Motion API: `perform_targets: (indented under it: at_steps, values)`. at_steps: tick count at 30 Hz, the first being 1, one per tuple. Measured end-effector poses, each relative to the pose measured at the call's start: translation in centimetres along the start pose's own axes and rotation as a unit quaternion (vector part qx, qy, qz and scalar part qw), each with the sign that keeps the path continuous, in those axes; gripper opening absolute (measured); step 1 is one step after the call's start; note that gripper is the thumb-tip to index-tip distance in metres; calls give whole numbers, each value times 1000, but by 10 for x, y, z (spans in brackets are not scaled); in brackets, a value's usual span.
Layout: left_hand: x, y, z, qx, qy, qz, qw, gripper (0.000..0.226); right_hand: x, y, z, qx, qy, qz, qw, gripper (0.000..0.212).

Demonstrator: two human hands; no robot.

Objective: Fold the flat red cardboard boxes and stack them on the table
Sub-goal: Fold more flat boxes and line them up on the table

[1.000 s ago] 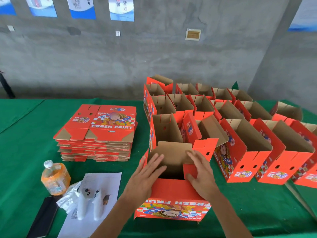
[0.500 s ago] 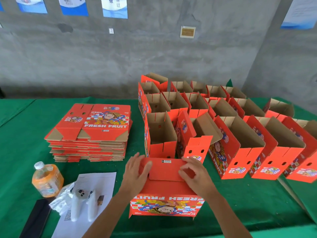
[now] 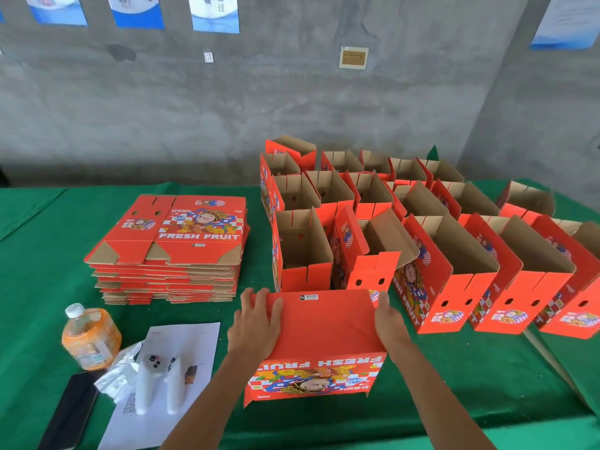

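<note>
Box (image 3: 324,323) flaps now closed flat; hands moved to its sides.

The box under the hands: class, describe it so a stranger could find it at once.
Start at the green table. In front of the rows of open-topped boxes, nearest the camera, sits the box between the left hand and right hand. Unlike its neighbours, its upward face is closed and its print reads upside down.

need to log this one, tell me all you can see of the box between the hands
The box is red cardboard, standing upside down on the green table: its plain closed bottom faces up, bearing a small white label. The near side shows inverted FRESH FRUIT lettering over a cartoon print. The left hand and right hand press flat on its left and right top edges.
</note>
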State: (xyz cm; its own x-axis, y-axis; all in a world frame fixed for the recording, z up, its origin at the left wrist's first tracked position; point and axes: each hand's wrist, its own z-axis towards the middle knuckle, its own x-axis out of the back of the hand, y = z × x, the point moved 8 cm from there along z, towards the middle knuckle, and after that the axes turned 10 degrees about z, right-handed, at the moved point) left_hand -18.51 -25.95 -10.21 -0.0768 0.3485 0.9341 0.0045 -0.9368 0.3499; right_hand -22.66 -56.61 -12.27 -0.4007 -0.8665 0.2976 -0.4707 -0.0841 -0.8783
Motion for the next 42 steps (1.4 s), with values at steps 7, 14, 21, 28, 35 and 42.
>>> perform_targets:
  at_steps: [7,14,21,28,35,42]
  values:
    - [-3,3,-7,2,18,-17,1000,49,15,69,-7,-235,-173,-3,957,66]
    - [-9,-2,-42,-20,71,-62,995,47,18,93,-9,-225,-213,10,951,65]
    - [-23,-28,-85,7,124,-201,972,31,24,80,-14,-128,-240,-25,962,77]
    - [-35,-18,-81,18,76,-317,945,20,75,20,-26,33,-236,-65,969,83]
    - [-73,88,-88,-27,-130,-372,919,14,113,-60,-87,240,-193,-146,940,50]
    - [-45,181,-115,-142,-126,-494,849,71,96,-12,-129,346,-17,-368,863,48]
